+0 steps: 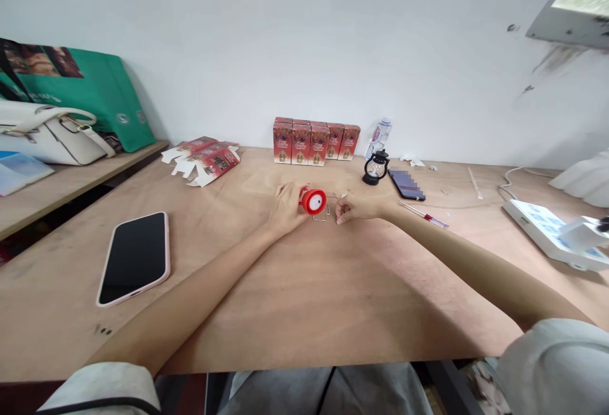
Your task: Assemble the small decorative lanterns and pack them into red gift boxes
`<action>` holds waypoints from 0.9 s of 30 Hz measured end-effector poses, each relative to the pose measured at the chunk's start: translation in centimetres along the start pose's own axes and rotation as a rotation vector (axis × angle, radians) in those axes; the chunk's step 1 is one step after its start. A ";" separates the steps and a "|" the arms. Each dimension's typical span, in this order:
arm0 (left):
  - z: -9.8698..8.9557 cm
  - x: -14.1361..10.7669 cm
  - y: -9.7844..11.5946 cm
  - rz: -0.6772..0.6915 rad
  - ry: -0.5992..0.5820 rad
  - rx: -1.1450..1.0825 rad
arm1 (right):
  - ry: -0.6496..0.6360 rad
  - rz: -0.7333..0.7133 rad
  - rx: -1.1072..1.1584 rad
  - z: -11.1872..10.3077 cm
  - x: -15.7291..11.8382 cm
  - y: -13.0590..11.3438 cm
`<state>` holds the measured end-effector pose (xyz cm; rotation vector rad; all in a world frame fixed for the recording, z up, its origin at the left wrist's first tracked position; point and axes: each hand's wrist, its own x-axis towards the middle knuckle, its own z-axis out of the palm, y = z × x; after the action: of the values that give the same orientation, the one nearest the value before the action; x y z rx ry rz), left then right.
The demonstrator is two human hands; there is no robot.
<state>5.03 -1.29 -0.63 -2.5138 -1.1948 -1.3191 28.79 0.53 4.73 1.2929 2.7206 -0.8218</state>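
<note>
My left hand (284, 207) is closed around a small red lantern (314, 202), tipped so that its round underside faces me; a white disc shows in the middle. Just to the right, my right hand (348, 207) has its fingers curled together, and whatever they pinch, if anything, is too small to make out. A thin bent metal wire (322, 215) shows between the two hands, below the red lantern. Farther back on the right, a black lantern (375, 167) of a similar kind stands upright on the wooden table (285, 313).
Several red boxes (301, 142) stand by the wall, flattened cartons (204, 161) to their left. A pink-edged phone (136, 258) lies at left. On the right are a dark phone (406, 184), a screwdriver (423, 214), a clear bottle (379, 137) and a power strip (554, 231).
</note>
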 end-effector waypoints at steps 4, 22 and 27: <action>0.2 0.0 -0.2 -0.003 0.012 -0.003 | 0.069 0.007 0.021 0.4 -0.4 -0.1; 0.1 0.0 -0.1 0.011 0.014 0.024 | 0.510 -0.055 0.334 5.1 -0.9 2.6; 0.0 0.0 0.0 -0.005 -0.004 0.027 | 0.469 -0.009 0.312 4.8 -0.4 2.7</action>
<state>5.02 -1.29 -0.59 -2.4980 -1.2123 -1.2906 30.10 -0.59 -0.50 1.7288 3.0336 -1.1031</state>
